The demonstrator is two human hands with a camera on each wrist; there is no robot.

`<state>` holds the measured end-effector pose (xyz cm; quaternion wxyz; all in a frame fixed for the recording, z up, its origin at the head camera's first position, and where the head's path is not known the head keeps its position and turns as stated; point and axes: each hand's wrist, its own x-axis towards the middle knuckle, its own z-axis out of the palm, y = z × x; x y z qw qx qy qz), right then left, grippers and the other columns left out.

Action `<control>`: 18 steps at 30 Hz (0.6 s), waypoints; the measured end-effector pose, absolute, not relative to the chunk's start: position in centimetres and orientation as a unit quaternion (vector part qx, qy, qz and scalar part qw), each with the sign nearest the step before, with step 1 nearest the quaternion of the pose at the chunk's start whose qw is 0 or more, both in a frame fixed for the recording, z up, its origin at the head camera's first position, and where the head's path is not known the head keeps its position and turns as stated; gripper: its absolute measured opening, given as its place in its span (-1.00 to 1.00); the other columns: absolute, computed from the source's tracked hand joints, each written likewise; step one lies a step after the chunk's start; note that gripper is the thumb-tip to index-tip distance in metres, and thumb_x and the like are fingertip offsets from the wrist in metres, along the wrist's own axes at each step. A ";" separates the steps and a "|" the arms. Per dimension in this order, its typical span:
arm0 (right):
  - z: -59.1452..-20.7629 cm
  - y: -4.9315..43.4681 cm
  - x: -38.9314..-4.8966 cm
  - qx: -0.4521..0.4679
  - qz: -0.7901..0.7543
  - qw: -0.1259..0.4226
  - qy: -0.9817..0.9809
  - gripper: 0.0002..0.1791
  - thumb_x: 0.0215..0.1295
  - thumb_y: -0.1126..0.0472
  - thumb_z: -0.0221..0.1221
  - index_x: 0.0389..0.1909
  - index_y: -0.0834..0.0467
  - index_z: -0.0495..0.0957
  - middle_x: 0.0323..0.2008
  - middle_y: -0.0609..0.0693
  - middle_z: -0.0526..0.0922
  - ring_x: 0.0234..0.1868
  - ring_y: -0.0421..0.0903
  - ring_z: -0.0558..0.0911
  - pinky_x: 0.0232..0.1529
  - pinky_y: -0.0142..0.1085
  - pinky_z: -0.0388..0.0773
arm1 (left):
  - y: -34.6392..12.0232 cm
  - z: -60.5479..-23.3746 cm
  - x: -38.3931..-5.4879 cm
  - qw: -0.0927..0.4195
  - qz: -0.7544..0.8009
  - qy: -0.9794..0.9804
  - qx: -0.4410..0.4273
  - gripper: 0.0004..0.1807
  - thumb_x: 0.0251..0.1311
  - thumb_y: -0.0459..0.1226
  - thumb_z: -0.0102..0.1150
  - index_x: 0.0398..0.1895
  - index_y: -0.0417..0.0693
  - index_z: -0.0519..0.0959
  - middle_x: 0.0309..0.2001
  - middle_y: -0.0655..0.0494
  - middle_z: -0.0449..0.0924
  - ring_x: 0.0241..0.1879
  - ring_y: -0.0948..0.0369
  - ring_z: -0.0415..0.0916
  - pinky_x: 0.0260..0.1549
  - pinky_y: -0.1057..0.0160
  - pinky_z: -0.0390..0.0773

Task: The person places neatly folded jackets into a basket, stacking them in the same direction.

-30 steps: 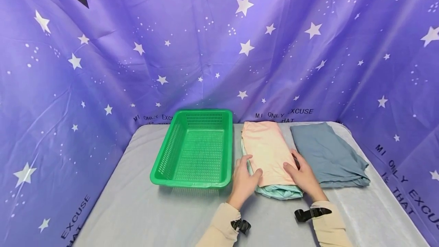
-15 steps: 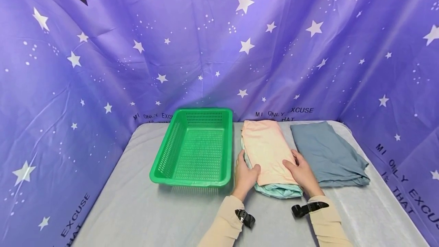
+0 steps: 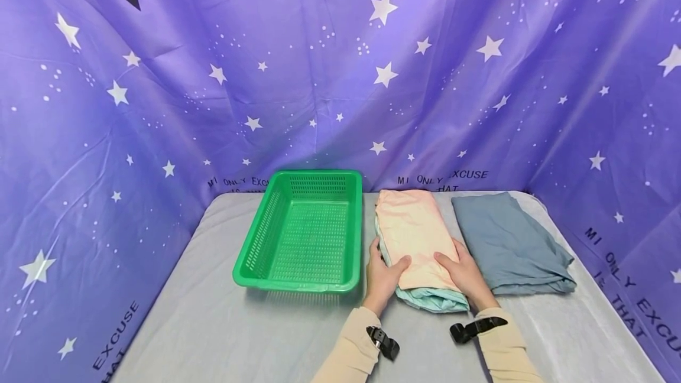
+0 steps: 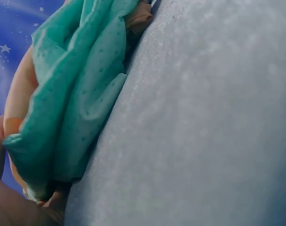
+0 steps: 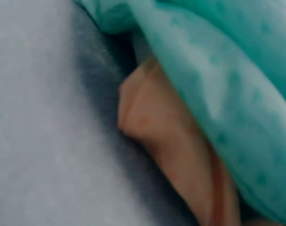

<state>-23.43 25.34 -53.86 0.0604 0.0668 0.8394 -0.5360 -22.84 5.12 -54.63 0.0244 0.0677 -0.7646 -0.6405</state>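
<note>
A folded peach cloth (image 3: 417, 229) lies right of the basket, with mint-green patterned fabric (image 3: 436, 299) bulging out at its near end. My left hand (image 3: 382, 279) grips its left side, thumb on top and fingers along the edge. On the opposite side my right hand (image 3: 469, 276) holds it the same way, its fingertips partly hidden. The left wrist view shows the layered green folds (image 4: 86, 94) close up, part of my hand at lower left. In the right wrist view, a blurred tan-pink piece shows beneath the green fabric (image 5: 218, 84).
A green perforated plastic basket (image 3: 298, 284) with nothing in it stands left of the peach cloth. Folded blue-grey cloth (image 3: 511, 247) lies to the right, close to my right hand. Behind the grey-covered table (image 3: 213, 324) hangs a purple star-printed curtain (image 3: 319, 75).
My left fingers have slid from the top edge down along the cloth's left side, with the thumb now on top. The right thumb has shifted slightly inward. The cloth stays in place.
</note>
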 end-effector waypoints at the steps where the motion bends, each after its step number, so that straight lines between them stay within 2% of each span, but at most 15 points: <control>1: -53.9 25.3 -23.4 0.067 -0.540 0.061 0.837 -0.08 0.54 -0.09 0.09 0.65 0.18 -0.16 0.60 0.33 0.00 0.59 0.26 0.09 0.55 0.19 0.05 | 5.1 -54.8 -22.9 0.022 -0.641 -0.764 0.068 0.04 0.13 -0.01 0.49 0.60 -0.03 0.13 0.42 -0.39 0.35 0.43 -0.22 0.34 0.35 -0.17 0.43; 4: -54.1 25.4 -23.5 0.063 -0.553 0.069 0.828 -0.07 0.54 -0.15 0.07 0.66 0.17 -0.17 0.60 0.32 0.02 0.56 0.23 0.14 0.53 0.15 0.10 | 5.1 -55.0 -23.0 0.014 -0.641 -0.764 0.072 0.06 0.11 -0.02 0.51 0.60 -0.02 0.12 0.45 -0.41 0.29 0.48 -0.23 0.26 0.39 -0.17 0.38; 10: -54.2 25.7 -23.5 0.056 -0.569 0.095 0.815 -0.08 0.58 -0.23 -0.06 0.66 0.19 -0.21 0.60 0.33 0.03 0.56 0.24 0.15 0.53 0.14 0.12 | 5.0 -54.9 -23.2 0.001 -0.644 -0.761 0.076 0.09 0.08 -0.10 0.54 0.62 -0.01 0.09 0.46 -0.39 0.29 0.48 -0.18 0.27 0.39 -0.11 0.40; 13: -54.2 25.9 -23.6 0.050 -0.577 0.107 0.808 -0.10 0.60 -0.18 -0.07 0.65 0.23 -0.21 0.59 0.32 0.04 0.57 0.22 0.14 0.54 0.12 0.11 | 4.9 -54.8 -23.4 0.002 -0.643 -0.762 0.068 0.11 0.05 -0.19 0.55 0.61 -0.07 0.07 0.46 -0.43 0.28 0.48 -0.20 0.26 0.41 -0.10 0.38; 18: -54.3 26.2 -23.6 0.040 -0.586 0.123 0.800 -0.11 0.59 -0.07 0.02 0.64 0.27 -0.18 0.57 0.30 0.13 0.53 0.16 0.21 0.51 0.03 0.18 | 4.8 -54.6 -23.6 -0.011 -0.636 -0.768 0.068 0.13 0.02 -0.25 0.56 0.62 -0.09 0.05 0.49 -0.38 0.24 0.50 -0.19 0.23 0.44 -0.13 0.31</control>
